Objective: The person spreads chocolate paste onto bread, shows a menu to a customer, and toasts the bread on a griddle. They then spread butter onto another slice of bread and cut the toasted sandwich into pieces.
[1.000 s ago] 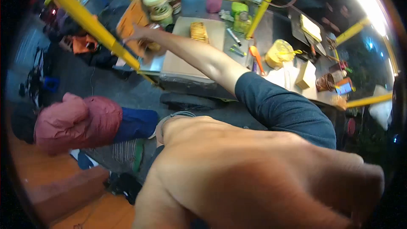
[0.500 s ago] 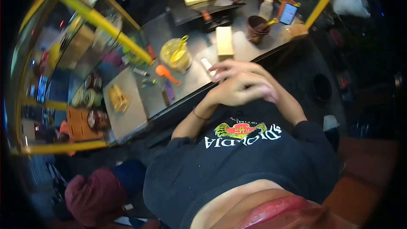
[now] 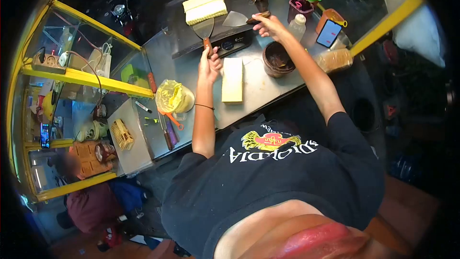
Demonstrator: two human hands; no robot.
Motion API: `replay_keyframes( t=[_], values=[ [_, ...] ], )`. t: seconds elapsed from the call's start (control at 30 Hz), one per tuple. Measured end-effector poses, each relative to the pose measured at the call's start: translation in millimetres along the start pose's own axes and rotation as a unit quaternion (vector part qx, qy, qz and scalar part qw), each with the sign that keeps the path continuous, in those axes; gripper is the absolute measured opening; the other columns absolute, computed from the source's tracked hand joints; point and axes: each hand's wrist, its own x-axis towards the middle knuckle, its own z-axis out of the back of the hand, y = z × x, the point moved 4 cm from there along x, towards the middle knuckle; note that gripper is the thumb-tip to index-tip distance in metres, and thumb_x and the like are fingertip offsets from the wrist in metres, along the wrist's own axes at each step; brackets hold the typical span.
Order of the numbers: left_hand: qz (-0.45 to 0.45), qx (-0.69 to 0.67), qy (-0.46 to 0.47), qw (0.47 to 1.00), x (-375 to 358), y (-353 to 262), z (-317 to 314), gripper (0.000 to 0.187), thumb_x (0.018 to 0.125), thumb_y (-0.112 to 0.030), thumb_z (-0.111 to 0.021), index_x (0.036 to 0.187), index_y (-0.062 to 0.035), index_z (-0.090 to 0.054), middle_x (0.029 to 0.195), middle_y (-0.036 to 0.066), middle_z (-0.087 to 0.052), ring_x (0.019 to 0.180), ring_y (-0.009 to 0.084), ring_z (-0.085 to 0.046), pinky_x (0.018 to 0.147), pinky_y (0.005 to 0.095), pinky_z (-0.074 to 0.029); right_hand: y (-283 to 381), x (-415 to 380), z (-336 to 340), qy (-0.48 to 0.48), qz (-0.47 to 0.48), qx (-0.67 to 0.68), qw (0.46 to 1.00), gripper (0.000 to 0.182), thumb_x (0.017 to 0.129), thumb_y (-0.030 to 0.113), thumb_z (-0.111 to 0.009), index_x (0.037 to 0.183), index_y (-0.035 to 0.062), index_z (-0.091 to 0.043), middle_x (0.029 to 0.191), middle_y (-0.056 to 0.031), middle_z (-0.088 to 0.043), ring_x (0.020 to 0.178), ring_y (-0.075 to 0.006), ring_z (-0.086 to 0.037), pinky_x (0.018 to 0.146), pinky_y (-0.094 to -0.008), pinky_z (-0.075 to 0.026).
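Note:
My left hand [image 3: 209,67] is closed around the brown handle of a spatula [image 3: 203,28], whose wide metal blade meets the near edge of a pale yellow bread block [image 3: 205,7] on the black griddle [image 3: 178,37]. Further right, my right hand [image 3: 270,26] grips the dark handle of a second spatula [image 3: 235,19]. Its blade points left over the griddle, just right of the bread and apart from it. Between my forearms, a second bread block [image 3: 232,80] lies on the steel counter [image 3: 258,79].
A tub of yellow spread [image 3: 174,97] stands left of my left forearm. Beside my right forearm are a brown pot [image 3: 278,59], a bottle [image 3: 297,28] and a phone [image 3: 329,33]. A wrapped loaf [image 3: 334,60] lies at right. Another person [image 3: 93,206] is at lower left.
My hands have separated and reached forward from the counter's front edge. Each now holds a spatula. A white object that lay near my fingers no longer shows, and the view has shifted.

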Motion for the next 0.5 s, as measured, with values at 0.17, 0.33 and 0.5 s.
replay_keyframes(
  t=[0.17,0.33,0.5],
  values=[
    [-0.069,0.335,-0.137,0.93,-50.0,-33.6,-33.6,0.033,0.097,-0.039,-0.049,0.086,-0.0089,-0.056,0.055,-0.008,-0.037,0.042,0.0036,-0.029,0.04,0.0218,-0.022,7.8,35.6,17.4,0.009,0.055,0.014,0.998,0.022,0.087,0.023,-0.063,0.099,0.004,-0.061,0.075,-0.0134,-0.067,0.056,-0.0178,-0.065,0.047,-0.0289,-0.056],
    [-0.219,0.617,-0.206,0.727,-34.2,-66.5,-74.9,0.042,0.097,-0.04,-0.047,0.085,-0.0023,-0.061,0.06,0.003,-0.053,0.052,0.0116,-0.048,0.05,0.0283,-0.036,31.8,64.5,29.6,-0.033,0.098,-0.028,0.994,0.025,0.086,0.023,-0.062,0.09,-0.0017,-0.062,0.071,-0.0177,-0.067,0.055,-0.0218,-0.067,0.046,-0.03,-0.056],
    [-0.207,0.829,-0.296,0.426,57.6,-101.9,-84.0,0.041,0.094,-0.035,-0.048,0.102,0.0021,-0.061,0.084,0.029,-0.066,0.083,0.0459,-0.064,0.076,0.0528,-0.051,37.6,127.2,-21.0,-0.037,0.107,-0.005,0.994,0.028,0.085,0.022,-0.063,0.09,-0.005,-0.064,0.07,-0.02,-0.067,0.054,-0.024,-0.068,0.045,-0.0305,-0.056]
  ],
)
